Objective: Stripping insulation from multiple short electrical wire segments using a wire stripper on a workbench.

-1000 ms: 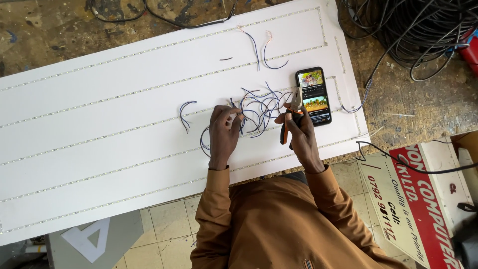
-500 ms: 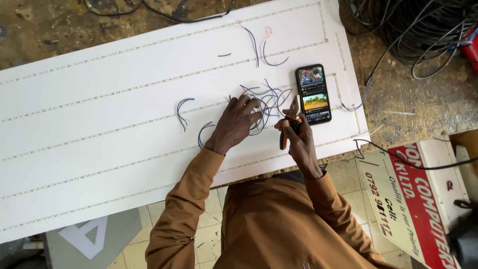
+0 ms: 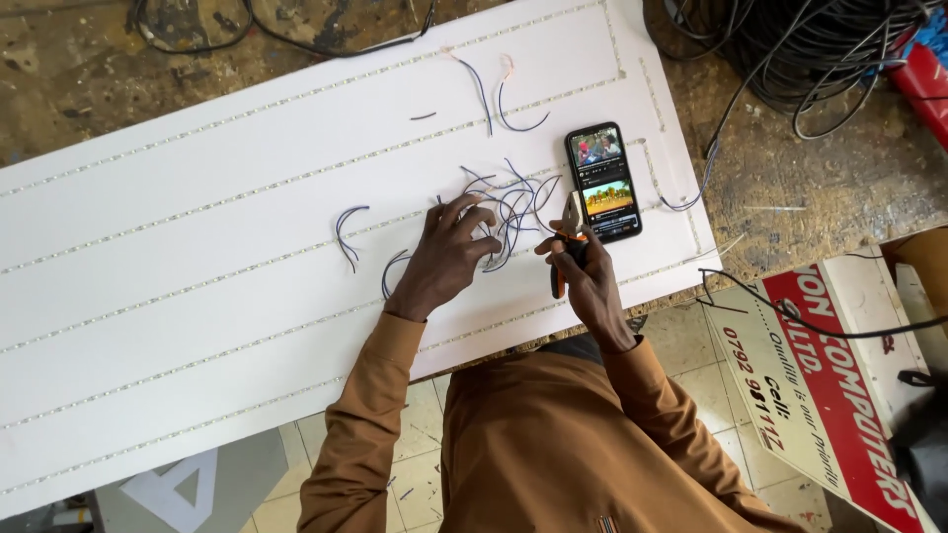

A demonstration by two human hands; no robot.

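Observation:
A long white panel [image 3: 197,227] with rows of small lights lies across a workbench. On it sits a pile of short thin wire pieces [image 3: 515,202]. My left hand [image 3: 444,257] reaches into the pile, fingers spread and touching the wires. My right hand [image 3: 583,271] grips a small pair of pliers with orange handles [image 3: 565,247], jaws pointing up toward the wires. A phone [image 3: 603,181] with a lit screen lies just right of the pile.
Loose wire bits [image 3: 348,229] lie further left and at the panel's far edge [image 3: 494,99]. A coil of black cable [image 3: 820,49] sits at the top right. A red and white sign board [image 3: 839,385] leans at the right. Tiled floor below.
My left hand moved from beside my right hand out into the wire pile, its arm stretching forward. The right hand with the pliers stayed nearly in place.

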